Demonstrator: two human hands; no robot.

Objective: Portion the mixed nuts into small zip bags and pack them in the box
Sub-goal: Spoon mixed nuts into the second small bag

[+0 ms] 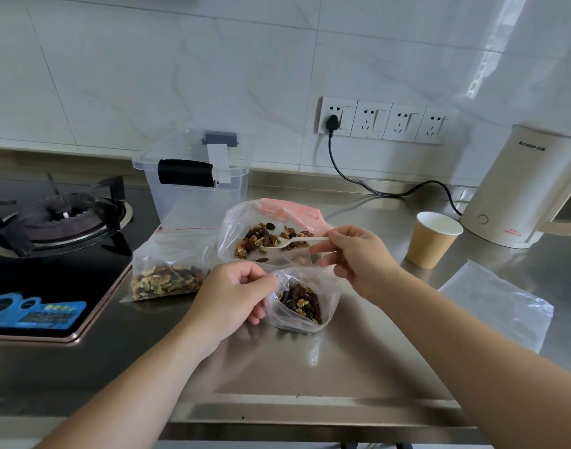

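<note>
Bright, even light; glare on steel counter (358, 367); wide-angle bending at edges.

The steel surface (358, 367) carried a clear box (196, 189), a filled zip bag (167, 273), a large open nut bag (264, 234), a paper cup (434, 239), a kettle (530, 186), and empty bags (501, 303) at the right.
</note>
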